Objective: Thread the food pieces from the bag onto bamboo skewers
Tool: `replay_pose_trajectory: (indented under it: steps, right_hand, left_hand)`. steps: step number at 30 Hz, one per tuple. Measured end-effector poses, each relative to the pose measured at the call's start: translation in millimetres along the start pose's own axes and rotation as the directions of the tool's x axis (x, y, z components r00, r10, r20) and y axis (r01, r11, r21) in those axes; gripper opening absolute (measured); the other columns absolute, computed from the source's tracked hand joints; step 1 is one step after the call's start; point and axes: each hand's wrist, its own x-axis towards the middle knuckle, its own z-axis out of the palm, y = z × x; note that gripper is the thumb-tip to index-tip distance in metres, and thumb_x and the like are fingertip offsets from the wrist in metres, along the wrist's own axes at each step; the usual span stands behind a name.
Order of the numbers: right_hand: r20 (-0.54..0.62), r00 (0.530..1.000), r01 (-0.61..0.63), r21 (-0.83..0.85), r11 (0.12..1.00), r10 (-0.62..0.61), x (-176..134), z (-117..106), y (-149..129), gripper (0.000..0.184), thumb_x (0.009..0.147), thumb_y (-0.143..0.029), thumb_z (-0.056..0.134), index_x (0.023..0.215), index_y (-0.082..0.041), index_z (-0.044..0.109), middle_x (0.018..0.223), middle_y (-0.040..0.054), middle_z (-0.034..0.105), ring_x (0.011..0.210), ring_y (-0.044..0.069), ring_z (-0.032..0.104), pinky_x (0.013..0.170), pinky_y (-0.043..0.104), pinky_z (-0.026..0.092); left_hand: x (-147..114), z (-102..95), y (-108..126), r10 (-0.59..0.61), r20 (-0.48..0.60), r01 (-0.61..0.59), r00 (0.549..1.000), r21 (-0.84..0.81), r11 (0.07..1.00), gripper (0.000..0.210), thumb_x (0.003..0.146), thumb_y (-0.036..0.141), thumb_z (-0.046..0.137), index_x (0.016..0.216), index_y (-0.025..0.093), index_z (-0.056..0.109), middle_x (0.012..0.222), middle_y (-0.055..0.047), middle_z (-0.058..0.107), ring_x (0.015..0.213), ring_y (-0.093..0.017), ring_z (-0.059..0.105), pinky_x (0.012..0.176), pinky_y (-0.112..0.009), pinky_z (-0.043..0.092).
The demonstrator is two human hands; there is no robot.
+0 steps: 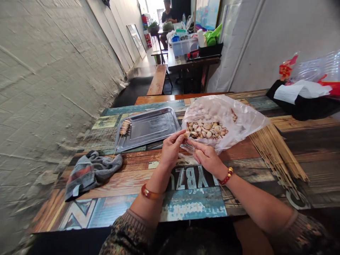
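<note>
Metal tray point(148, 127) far left, sticks point(276, 152) right, grey cloth point(90, 171) near left, left hand point(170, 148) pinching a small food piece point(186, 134), right hand point(208, 158) closed on a thin stick point(191, 145), by the plastic bag point(223, 120).

Left hand point(171, 148) and right hand point(208, 158) close together, fingers pinched, forearms converging, wrists raised

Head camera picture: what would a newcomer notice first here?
First, the two hands, left hand and right hand, meeting at the mouth of a clear plastic bag of pale food pieces. Left lies a metal tray holding one filled skewer; right, bare bamboo skewers.
</note>
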Motion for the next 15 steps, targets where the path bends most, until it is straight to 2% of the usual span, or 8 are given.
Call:
replay_pose_trajectory:
  steps: [5, 9, 15]
  right_hand:
    - [0.006, 0.999, -0.041, 0.067, 0.997, 0.041, 0.6, 0.7, -2.2, 0.050, 0.081, -0.019, 0.037, 0.125, -0.007, 0.056, 0.047, -0.0077, 0.037, 0.041, 0.007, 0.033, 0.041, 0.020, 0.029]
    - [0.020, 0.999, -0.039, 0.117, 0.992, 0.037, 0.6, 0.3, -2.7, 0.051, 0.080, -0.018, 0.037, 0.127, -0.009, 0.056, 0.048, -0.0079, 0.036, 0.042, 0.007, 0.030, 0.041, 0.019, 0.027]
    - [0.036, 0.999, -0.002, 0.082, 0.997, -0.001, 1.2, -1.0, 0.9, 0.052, 0.080, -0.017, 0.036, 0.129, -0.009, 0.054, 0.048, -0.0077, 0.036, 0.042, 0.007, 0.030, 0.042, 0.020, 0.028]
  left_hand:
    - [0.7, 0.5, -0.2, 0.020, -0.043, -0.019, 0.999, 0.037, 0.999, 0.034, 0.069, 0.033, 0.072, 0.099, 0.017, 0.073, 0.077, -0.003, 0.071, 0.067, -0.012, 0.060, 0.070, -0.025, 0.047]
    - [0.3, 1.7, 0.4, 0.031, -0.037, -0.031, 0.999, 0.004, 1.000, 0.031, 0.070, 0.031, 0.072, 0.098, 0.017, 0.073, 0.077, -0.003, 0.071, 0.068, -0.010, 0.060, 0.072, -0.024, 0.046]
    - [-0.1, 0.6, 0.0, 0.025, -0.045, -0.024, 0.999, 0.020, 1.000, 0.034, 0.069, 0.032, 0.072, 0.100, 0.017, 0.073, 0.083, -0.004, 0.072, 0.070, -0.011, 0.060, 0.072, -0.025, 0.046]
